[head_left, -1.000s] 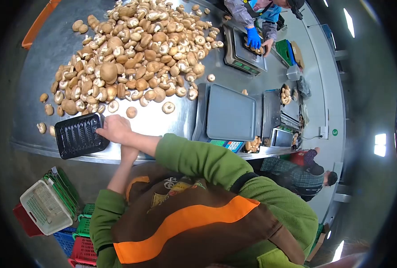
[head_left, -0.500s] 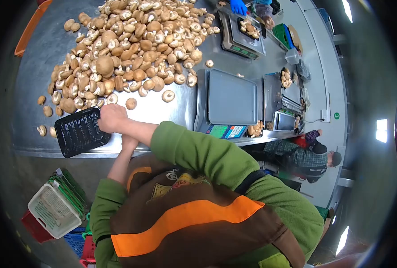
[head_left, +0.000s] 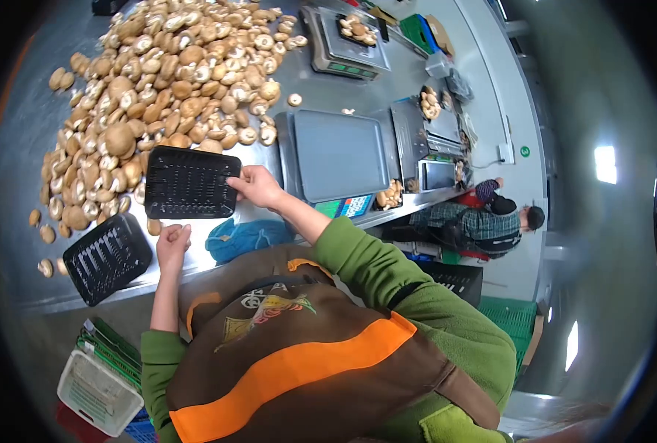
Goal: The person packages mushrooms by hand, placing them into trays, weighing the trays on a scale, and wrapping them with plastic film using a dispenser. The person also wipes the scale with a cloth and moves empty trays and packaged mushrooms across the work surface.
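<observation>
My right hand [head_left: 256, 186] pinches the right edge of a black plastic tray [head_left: 192, 184], raised over the front of the mushroom pile. The tray's ribbed inside shows and nothing lies in it. Just below its lower edge is my left hand [head_left: 173, 247], fingers curled in and apparently holding nothing. Another black plastic tray [head_left: 107, 258] rests at the table's front edge, left of my left hand. Brown mushrooms [head_left: 166, 81] are heaped behind the raised tray, which hides some of them. A blue cloth item [head_left: 247, 238] lies near my right forearm.
Right of the pile stands a scale with a grey pan [head_left: 341, 155]. Farther back, another scale [head_left: 350, 55] carries a tray of mushrooms [head_left: 358, 29]. A person [head_left: 483, 229] is off to the right. White and green baskets [head_left: 99, 391] sit on the floor at lower left.
My right hand has moved right from the tray at the table edge, and now holds a separate black tray. My arms have uncrossed. The view has shifted, and the blue cloth item now shows.
</observation>
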Motion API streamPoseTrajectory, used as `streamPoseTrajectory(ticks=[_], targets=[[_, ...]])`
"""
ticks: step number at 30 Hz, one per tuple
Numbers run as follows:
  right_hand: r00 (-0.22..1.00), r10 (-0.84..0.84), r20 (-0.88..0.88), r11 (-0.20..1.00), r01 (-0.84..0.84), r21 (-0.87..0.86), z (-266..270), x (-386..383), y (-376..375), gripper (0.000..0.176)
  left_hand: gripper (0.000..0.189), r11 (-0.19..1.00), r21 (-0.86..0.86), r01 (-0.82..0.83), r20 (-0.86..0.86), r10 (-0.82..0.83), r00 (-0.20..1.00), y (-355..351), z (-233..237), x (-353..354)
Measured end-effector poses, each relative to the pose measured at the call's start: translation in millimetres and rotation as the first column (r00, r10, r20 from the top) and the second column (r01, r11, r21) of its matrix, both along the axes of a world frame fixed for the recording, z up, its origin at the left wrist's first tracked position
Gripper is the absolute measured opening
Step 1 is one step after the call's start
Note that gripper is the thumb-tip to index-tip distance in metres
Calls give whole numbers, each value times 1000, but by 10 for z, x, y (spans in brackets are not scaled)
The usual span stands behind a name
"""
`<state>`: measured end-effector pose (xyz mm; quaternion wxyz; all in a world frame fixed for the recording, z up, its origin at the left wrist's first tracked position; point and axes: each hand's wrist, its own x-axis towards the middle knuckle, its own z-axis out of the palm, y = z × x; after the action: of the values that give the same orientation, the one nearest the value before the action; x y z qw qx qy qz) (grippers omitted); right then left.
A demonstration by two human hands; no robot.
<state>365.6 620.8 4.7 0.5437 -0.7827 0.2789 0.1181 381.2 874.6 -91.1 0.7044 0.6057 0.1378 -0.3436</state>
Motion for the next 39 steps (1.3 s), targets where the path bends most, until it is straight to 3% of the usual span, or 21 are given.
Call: streamPoseTrajectory(ticks=[2, 6, 7, 8, 10, 12, 14, 18, 19, 20, 22, 24, 27, 28, 30, 32, 33, 34, 36, 38, 39], targets=[[997, -74, -12, 997, 74, -29, -146, -108, -173, 28, 34, 1000, 19, 23, 21, -23, 1000, -35, -69, 64], [998, -47, 40, 993, 51, -103, -24, 316, -17, 30, 26, 993, 38, 108, 65, -110, 992, -115, -33, 134], [976, -61, 207, 998, 67, -22, 7, 494, 116, 31, 25, 991, 53, 125, 75, -129, 989, -136, -49, 143], [961, 65, 267, 963, 10, -270, -156, 718, 187, 30, 27, 994, 36, 103, 42, -104, 994, -185, -86, 160], [957, 91, 274, 932, 15, -362, 80, 1055, 444, 27, 26, 995, 50, 83, 33, -85, 996, -247, -6, 146], [946, 112, 305, 978, -49, -205, 172, 1246, 545, 26, 26, 996, 9, 87, 16, -87, 996, -262, 55, 120], [953, 127, 274, 961, -50, -270, 280, 1297, 580, 25, 29, 990, 45, 136, 8, -136, 991, -235, 36, 111], [901, 73, 429, 973, 31, -230, 101, 894, 355, 33, 31, 987, 131, 98, 50, -105, 993, -88, -39, 10], [943, 41, 330, 971, 40, -235, 128, 669, 264, 34, 30, 964, 246, 105, 71, -126, 989, -107, 256, 20], [974, 7, 225, 969, 49, -243, 181, 409, 152, 36, 27, 957, 257, 135, -72, -121, 990, -62, 161, 28], [995, 54, -86, 990, -65, -128, 188, -54, -159, 38, 19, 969, -94, -228, -167, 211, 963, 10, -150, -112], [980, -155, -124, 987, 159, 26, -91, -546, -373, 34, 19, 980, -5, -198, -399, 180, 899, 75, 5, -45], [992, -121, -42, 967, 108, -233, -44, -886, -311, 25, 18, 988, -26, -152, -465, 122, 877, -56, 61, 57], [999, 23, -40, 903, -38, -429, -20, -886, -225, 25, 18, 992, -68, -111, -454, 68, 888, -97, 49, 98], [954, -147, -261, 988, 131, -78, 122, -827, -59, 25, 18, 988, -88, -123, -409, 76, 909, -284, -13, 165], [953, -122, -278, 990, 97, -103, -82, -877, -83, 25, 18, 985, -67, -159, -379, 123, 917, -371, -130, 287], [948, -142, -285, 983, 102, -151, -154, -895, -126, 25, 33, 987, -83, -135, -352, 97, 931, -372, -289, 342], [942, -158, -295, 975, 101, -198, -236, -918, -178, 25, 33, 987, -82, -135, -357, 97, 929, -462, -194, 396], [950, -109, -291, 958, 22, -285, -331, -848, -255, 25, 57, 961, -21, -276, -393, 246, 886, -693, 23, 570], [885, -353, -303, 934, 352, -60, -293, -607, -246, 25, 75, 950, -113, -291, -352, 236, 906, -887, 221, 712], [897, -357, -263, 934, 334, -128, -362, -455, -264, 23, 78, 929, -107, -354, -369, 293, 882, -988, 282, 774]])
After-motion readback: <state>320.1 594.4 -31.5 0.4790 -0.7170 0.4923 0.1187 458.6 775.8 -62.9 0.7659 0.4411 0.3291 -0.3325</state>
